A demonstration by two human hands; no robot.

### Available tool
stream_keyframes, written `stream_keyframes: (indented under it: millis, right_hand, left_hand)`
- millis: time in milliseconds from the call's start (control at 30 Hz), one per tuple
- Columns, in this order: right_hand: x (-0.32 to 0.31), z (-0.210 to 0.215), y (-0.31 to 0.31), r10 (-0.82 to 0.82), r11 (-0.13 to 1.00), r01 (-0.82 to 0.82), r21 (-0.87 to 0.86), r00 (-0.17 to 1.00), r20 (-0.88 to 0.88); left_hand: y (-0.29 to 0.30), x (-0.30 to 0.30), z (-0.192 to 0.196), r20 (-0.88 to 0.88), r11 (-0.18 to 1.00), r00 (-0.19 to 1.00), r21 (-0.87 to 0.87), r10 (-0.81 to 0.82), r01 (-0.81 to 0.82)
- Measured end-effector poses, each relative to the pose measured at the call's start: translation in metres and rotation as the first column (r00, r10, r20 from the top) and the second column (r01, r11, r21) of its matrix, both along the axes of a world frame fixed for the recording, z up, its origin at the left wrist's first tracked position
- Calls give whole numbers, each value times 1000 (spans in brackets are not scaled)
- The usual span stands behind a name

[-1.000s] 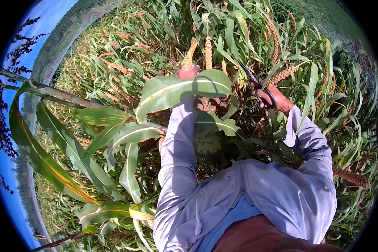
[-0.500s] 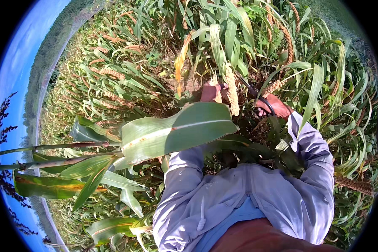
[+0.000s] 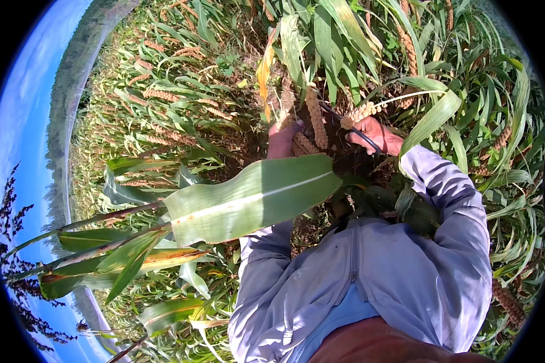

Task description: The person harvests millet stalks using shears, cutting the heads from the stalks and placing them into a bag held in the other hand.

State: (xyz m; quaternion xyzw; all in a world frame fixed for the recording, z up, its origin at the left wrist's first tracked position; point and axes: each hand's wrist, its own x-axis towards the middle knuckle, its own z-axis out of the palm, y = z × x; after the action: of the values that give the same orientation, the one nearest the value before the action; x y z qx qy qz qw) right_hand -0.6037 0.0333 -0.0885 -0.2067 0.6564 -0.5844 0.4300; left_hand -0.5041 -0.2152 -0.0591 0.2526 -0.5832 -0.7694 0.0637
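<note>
My left hand (image 3: 282, 139) is closed around a bunch of tan millet heads (image 3: 304, 145), whose lower part sticks out beside my fingers. Between my two hands another millet head (image 3: 316, 118) hangs down from a leafy stalk. My right hand (image 3: 378, 135) grips a slim black tool (image 3: 333, 111) with a curved handle; its far end points toward the hanging head, and its exact kind is unclear. One more millet head (image 3: 361, 112) bends over just above my right fingers. A broad green leaf (image 3: 248, 196) crosses in front of my left forearm and hides it.
Dense millet plants (image 3: 163, 97) with drooping heads fill the field on the left and far side. Long leaves (image 3: 433, 124) arch over my right wrist. Tall stalks (image 3: 79, 225) lean in from the left, by a dark seed plume (image 3: 12, 218). A yellowed leaf (image 3: 263, 75) hangs beyond my left hand.
My left hand has moved a little left, holding the millet heads. My right hand with the black tool has shifted slightly left and farther away. The broad leaf has swung slightly.
</note>
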Motion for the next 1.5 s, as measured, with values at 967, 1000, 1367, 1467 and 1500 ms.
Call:
stream_keyframes:
  millis: [967,1000,1367,1467,1500]
  right_hand:
    - [0,53,62,-456,890,439,-127,870,-188]
    - [3,50,75,-532,846,524,-96,824,-197]
    - [73,73,128,-749,651,750,-116,610,-260]
    - [79,82,133,-734,673,720,-169,621,-273]
    - [81,93,134,-694,713,683,-162,651,-310]
  left_hand:
    - [7,-81,90,-43,722,734,-228,-678,654]
    - [42,-86,95,-346,813,761,-7,-549,583]
    - [184,-227,94,-583,592,439,-90,-683,801]
    - [175,-210,91,-588,543,463,48,-664,839]
    - [164,-201,84,-580,562,471,27,-665,827]
